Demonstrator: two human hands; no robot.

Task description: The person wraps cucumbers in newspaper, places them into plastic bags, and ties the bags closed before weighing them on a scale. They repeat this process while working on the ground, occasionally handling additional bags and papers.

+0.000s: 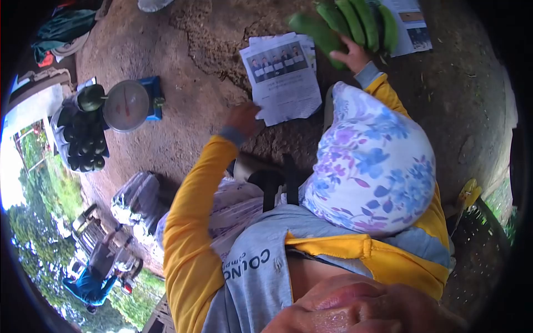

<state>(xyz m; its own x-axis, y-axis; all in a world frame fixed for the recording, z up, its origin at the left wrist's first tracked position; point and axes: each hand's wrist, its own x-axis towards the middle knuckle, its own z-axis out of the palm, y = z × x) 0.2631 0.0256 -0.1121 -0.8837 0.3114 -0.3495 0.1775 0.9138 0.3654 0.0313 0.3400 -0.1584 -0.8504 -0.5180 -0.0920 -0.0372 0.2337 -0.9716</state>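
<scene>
Several long green vegetables point(358, 25) lie side by side at the upper right of the frame, partly over a printed page point(413, 28) on the brown ground point(194, 83). The right hand point(352, 55) reaches in at their lower end, thumb and fingers spread apart; it touches the blurred leftmost one point(311, 29), though whether it grips firmly I cannot tell. Near the upper middle, the left hand point(243, 119) is at the lower left edge of a small stack of newsprint point(286, 83), too blurred to show whether it pinches the paper. At the left of the frame stands a scale point(126, 105) with a round pan and blue body, and just beside it a bag of dark vegetables point(84, 141), with a gourd point(90, 98) at its upper end. Floral cloth point(372, 161) covers the raised knee right of centre. A person point(91, 288) in blue appears at the lower left.
</scene>
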